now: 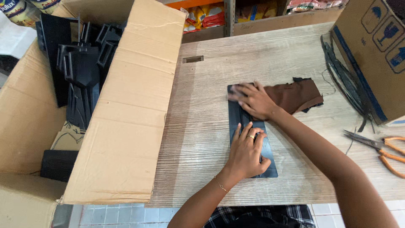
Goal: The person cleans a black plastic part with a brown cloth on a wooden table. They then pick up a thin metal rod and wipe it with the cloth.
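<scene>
A long flat black plastic panel (236, 116) lies on the wooden table (202, 126). My left hand (247, 152) presses flat on the panel's near half, fingers spread, a ring on one finger. My right hand (253, 100) rests on the far half, its fingertips blurred at the panel's top left corner. Whether it holds anything under the fingers I cannot tell. A dark brown cloth (297, 96) lies crumpled just right of my right hand, touching the panel's far end.
A large open cardboard box (126, 118) at left holds several black plastic parts (82, 71). Orange-handled scissors (379, 147) lie at the right edge. Black strips (344, 80) lie beside another cardboard box (375, 50) at the far right. Shelves with packages stand behind.
</scene>
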